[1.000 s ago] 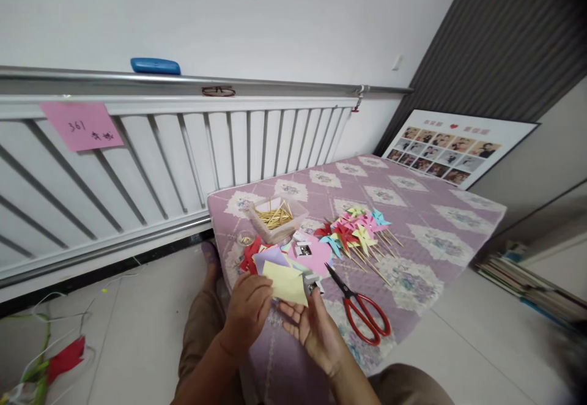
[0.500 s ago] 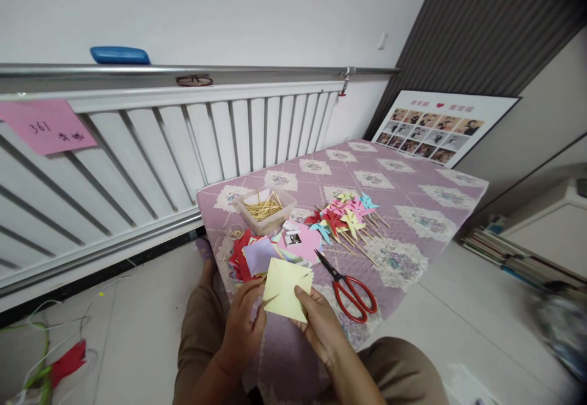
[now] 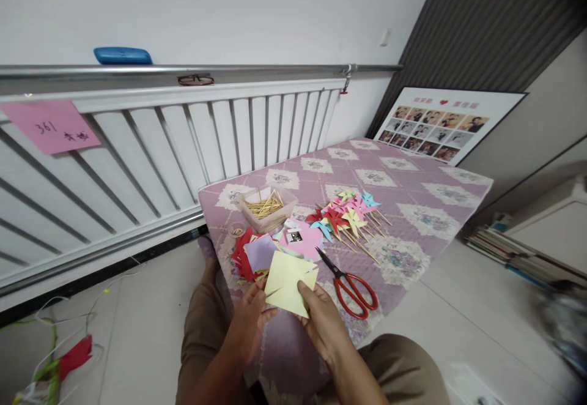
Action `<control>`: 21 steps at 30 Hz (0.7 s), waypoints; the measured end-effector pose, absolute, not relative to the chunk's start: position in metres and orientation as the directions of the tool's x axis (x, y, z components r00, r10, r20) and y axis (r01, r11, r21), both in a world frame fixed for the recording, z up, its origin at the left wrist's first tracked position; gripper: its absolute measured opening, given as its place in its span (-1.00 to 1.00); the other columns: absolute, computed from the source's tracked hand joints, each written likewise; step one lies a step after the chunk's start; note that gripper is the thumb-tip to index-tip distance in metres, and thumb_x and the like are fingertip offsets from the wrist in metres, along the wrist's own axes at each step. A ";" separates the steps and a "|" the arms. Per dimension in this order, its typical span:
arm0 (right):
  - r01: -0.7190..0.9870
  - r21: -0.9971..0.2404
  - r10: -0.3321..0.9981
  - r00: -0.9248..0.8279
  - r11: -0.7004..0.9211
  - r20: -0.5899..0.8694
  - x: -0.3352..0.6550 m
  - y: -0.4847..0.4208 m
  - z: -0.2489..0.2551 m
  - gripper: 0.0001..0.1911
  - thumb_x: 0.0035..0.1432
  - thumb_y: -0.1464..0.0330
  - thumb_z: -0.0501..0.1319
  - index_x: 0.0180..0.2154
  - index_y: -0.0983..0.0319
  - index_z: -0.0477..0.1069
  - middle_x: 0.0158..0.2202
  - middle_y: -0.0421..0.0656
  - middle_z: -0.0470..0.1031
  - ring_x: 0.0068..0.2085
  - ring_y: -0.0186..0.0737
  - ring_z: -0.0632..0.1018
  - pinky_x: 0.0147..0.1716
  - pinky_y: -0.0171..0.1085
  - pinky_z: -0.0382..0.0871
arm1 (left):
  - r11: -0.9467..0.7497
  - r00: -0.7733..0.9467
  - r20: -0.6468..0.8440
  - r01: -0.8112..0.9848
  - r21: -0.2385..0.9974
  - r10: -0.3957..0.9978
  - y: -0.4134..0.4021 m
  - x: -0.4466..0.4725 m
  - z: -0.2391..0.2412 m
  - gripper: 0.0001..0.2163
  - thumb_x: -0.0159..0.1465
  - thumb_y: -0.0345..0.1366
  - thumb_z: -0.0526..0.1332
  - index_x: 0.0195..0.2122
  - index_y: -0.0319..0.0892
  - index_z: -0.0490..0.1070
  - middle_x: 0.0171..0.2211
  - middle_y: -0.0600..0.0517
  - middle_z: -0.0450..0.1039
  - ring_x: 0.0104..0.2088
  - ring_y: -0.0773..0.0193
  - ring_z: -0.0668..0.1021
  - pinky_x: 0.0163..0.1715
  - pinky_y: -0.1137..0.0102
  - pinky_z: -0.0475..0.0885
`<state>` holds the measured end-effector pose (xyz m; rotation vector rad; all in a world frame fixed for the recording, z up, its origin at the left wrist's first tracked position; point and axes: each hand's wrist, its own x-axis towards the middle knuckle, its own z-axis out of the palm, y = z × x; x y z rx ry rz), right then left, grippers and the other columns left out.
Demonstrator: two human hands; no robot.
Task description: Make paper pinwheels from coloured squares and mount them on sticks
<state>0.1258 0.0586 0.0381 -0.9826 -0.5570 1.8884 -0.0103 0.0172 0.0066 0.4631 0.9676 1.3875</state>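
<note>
My right hand (image 3: pixel 323 316) grips a pale yellow paper square (image 3: pixel 288 279) with the thumb on top and the fingers behind. Slits run in from the paper's corners toward its uncut middle. At the paper's left edge, my left hand (image 3: pixel 251 316) pinches the lower left corner; its fingertips are partly hidden behind the sheet. Just beyond the sheet lie stacked paper squares, among them a lilac square (image 3: pixel 260 253) and red paper (image 3: pixel 243 257). To the right of my right hand, scissors with red handles (image 3: pixel 351 289) rest on the tablecloth, blades pointing away.
A clear plastic box (image 3: pixel 270 214) of thin wooden sticks stands behind the papers, with a small round dish (image 3: pixel 237 231) beside it. Finished paper pinwheels (image 3: pixel 343 215) on sticks are heaped to the right. The flowered tablecloth (image 3: pixel 376 178) reaches back to a white radiator (image 3: pixel 257 130).
The yellow paper has turned slightly and lies flatter to my view. My left fingers have shifted along its left edge, thumb now spread below the corner. The right hand keeps its hold.
</note>
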 end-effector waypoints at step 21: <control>-0.476 -0.736 0.875 -0.209 -0.482 -0.437 0.126 0.060 0.036 -0.74 -0.08 0.26 0.40 -0.31 0.22 0.51 -0.42 -0.13 0.68 -0.36 0.00 0.66 -0.43 -0.21 0.49 | 0.237 -0.191 -0.285 -0.238 0.942 0.939 0.018 -0.008 0.020 -0.88 0.08 -0.28 0.20 -0.53 -0.19 0.34 -0.61 0.15 0.31 -0.55 0.40 0.30 -0.47 0.45 0.21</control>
